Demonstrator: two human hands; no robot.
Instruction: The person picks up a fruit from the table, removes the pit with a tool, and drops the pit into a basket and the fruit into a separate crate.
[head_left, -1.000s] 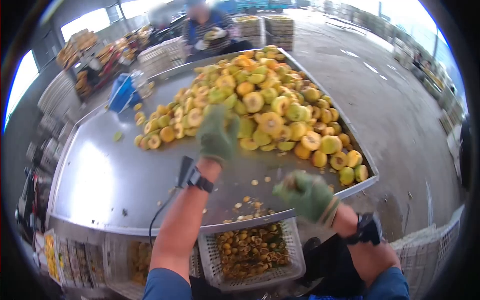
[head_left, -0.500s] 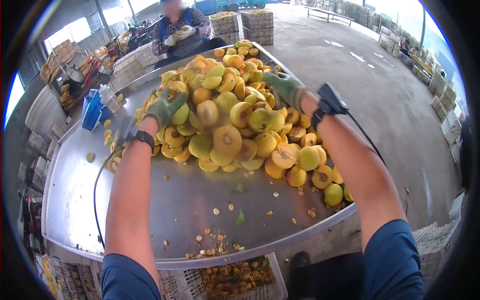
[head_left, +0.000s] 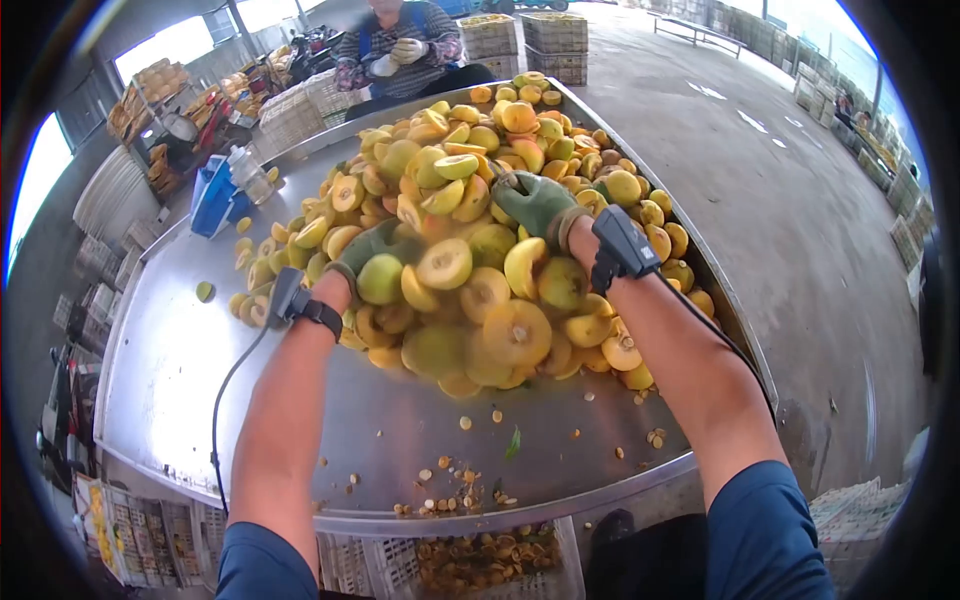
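Observation:
A large heap of yellow peaches [head_left: 445, 265], most cut in half with pit hollows showing, covers the middle and far part of a metal table [head_left: 230, 370]. My left hand [head_left: 380, 247], in a green glove, reaches into the heap's left side; its stretched fingers are partly hidden behind fruit. On the heap's right, my right hand [head_left: 540, 205], also green-gloved, lies over the halves with fingers pointing left and bent at the tips. Neither hand visibly grasps a single fruit. Several halves in front of my hands look blurred.
Pits and scraps [head_left: 455, 490] lie along the near table edge, beside a leaf [head_left: 514, 442]. Below sits a crate [head_left: 572, 560] of fruit waste. A blue basket [head_left: 213, 200] and a bottle [head_left: 248, 175] stand at the far left. A gloved person [head_left: 400, 60] sits beyond the table.
Both hands have moved inward and nearer to me, bringing front peaches closer. The right hand has come off the heap's far right side. The view has shifted slightly.

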